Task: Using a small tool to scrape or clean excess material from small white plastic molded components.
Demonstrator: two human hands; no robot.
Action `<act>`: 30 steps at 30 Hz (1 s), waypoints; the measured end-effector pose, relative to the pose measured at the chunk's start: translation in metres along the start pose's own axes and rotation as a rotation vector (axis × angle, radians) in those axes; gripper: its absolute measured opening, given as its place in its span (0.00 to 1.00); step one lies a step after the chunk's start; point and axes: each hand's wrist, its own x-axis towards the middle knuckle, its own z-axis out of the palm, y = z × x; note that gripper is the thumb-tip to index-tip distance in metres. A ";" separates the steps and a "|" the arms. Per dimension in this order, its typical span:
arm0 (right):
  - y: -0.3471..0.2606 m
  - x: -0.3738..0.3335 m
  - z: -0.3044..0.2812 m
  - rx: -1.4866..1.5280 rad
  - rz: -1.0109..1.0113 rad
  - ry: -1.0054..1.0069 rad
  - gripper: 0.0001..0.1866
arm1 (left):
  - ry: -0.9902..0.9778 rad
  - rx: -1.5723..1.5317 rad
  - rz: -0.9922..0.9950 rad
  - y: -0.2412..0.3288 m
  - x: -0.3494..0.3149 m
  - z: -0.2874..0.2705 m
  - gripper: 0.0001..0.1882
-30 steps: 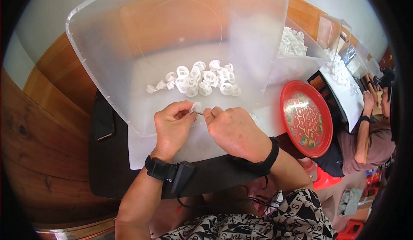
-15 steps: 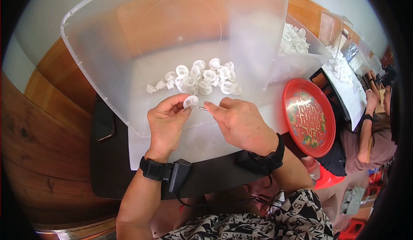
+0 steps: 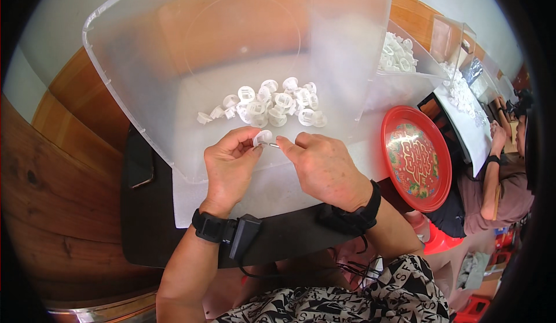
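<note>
Left hand [image 3: 231,164] pinching white round cap [image 3: 262,137]; right hand [image 3: 324,166] gripping thin metal pin [image 3: 270,145], lying level, pointing left into cap

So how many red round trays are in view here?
1. The red round tray lies on the table to the right of the right hand, beside the clear plastic bin. Others may be hidden.

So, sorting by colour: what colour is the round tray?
Red, with a lighter pattern; the round tray shows in the head view.

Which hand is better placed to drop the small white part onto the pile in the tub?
Left, probably: the left hand pinches the white part, close to the pile; the right hand holds a thin metal piece.
</note>
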 end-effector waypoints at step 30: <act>0.009 0.008 0.000 0.763 0.166 0.210 0.11 | -0.026 -0.294 -0.085 0.008 0.003 -0.005 0.14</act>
